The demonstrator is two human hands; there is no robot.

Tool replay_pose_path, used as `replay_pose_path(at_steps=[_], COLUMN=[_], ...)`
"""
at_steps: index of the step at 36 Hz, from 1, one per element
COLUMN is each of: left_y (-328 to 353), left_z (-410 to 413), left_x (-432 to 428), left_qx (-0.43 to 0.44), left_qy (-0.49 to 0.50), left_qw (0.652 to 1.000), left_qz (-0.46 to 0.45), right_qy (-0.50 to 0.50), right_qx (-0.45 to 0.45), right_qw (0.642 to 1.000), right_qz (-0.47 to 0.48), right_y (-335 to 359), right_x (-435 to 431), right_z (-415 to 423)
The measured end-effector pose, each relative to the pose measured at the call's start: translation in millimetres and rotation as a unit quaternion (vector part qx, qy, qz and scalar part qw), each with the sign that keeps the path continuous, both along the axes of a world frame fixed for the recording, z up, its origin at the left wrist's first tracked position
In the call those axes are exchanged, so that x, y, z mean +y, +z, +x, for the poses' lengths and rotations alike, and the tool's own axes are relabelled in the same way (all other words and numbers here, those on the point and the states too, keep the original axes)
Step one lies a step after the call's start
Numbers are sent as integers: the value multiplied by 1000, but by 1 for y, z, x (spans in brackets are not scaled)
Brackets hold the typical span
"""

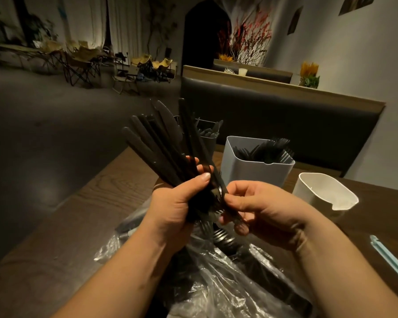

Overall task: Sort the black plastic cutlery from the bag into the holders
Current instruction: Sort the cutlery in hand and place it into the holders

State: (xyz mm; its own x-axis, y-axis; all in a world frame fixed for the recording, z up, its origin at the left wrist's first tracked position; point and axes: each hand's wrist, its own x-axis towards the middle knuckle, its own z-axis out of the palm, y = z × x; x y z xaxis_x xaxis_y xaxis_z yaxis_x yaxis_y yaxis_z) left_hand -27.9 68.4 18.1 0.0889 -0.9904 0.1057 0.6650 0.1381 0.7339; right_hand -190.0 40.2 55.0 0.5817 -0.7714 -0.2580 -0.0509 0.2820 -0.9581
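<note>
Left hand (172, 203) grips a fanned bunch of black knives (156, 138), fingers curled round the handles. Right hand (257, 207) pinches the bunch low down, above the clear bag (216, 271) on the surface (55, 237).

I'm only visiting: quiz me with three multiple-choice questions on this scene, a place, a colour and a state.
1. Where is the clear bag? A on the table; B on the bench; C on the floor.
2. The cutlery's colour? A white; B red; C black.
3. The left hand is: A lying flat; B gripping a bundle of knives; C inside a holder.
Answers: A, it spreads over the wood; C, every piece is black; B, its fingers curl round the handles.
</note>
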Motion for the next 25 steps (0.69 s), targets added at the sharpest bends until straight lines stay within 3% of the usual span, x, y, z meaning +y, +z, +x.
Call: replay_pose_path(at_steps=[11,19,25], left_y=[0,3,2], left_z=[-6,-14,-15], left_x=[3,4,1], left_qx=[-37,-74,-54], left_qy=[71,109,118], left_qw=[997,990,989], left_qz=[14,44,70], right_qy=[-83,-119,-136], right_qx=[20,76,111], right_qw=[996,987,974], right_qz=[-4,-72,-140], right_y=[-6,-5,6], right_x=[-7,-9,-8], right_z=[1,-1,-6])
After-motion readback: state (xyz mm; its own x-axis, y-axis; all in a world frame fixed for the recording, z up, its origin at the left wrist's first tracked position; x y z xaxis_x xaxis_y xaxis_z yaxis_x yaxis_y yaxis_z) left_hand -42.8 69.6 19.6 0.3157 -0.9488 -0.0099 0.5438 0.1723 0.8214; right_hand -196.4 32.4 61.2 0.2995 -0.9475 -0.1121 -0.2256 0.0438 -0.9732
